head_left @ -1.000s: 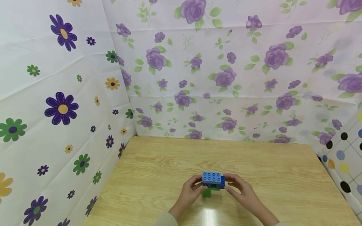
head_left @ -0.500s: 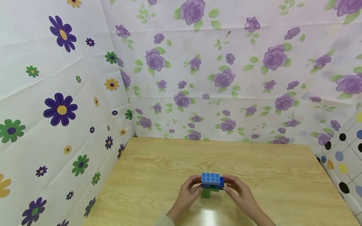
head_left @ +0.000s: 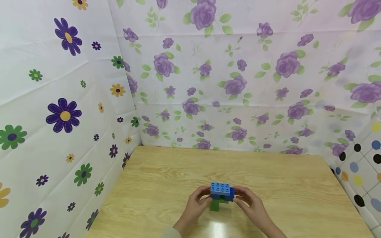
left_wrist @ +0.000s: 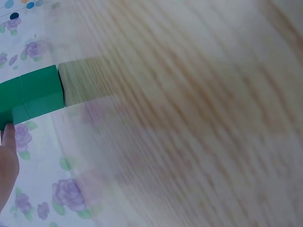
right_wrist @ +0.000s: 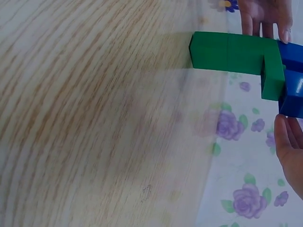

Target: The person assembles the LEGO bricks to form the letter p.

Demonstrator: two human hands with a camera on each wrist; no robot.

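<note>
A toy-brick build stands upright at the front middle of the table in the head view. Its top is a light blue brick (head_left: pixel 219 188) with studs, over darker blue bricks (head_left: pixel 231 191). Beneath are stacked green bricks (head_left: pixel 214 205), which form a column with an overhanging green piece (right_wrist: pixel 273 78) in the right wrist view. My left hand (head_left: pixel 194 205) grips the build's left side at the blue layer, thumb in front. From the opposite side, my right hand (head_left: pixel 252 205) holds the dark blue end between thumb and fingers. The fingers behind the bricks are partly hidden.
The wood-grain table (head_left: pixel 166 172) reaches back to a sheet with purple roses (head_left: pixel 235 86). A daisy-patterned sheet (head_left: pixel 89 109) hangs on the left, and a dotted one (head_left: pixel 354 172) on the right. Light glares on the table near the front.
The head view has shifted slightly, so everything in it sits a little differently. Both hands keep their hold on the brick build, with no clear movement of the bricks against each other.
</note>
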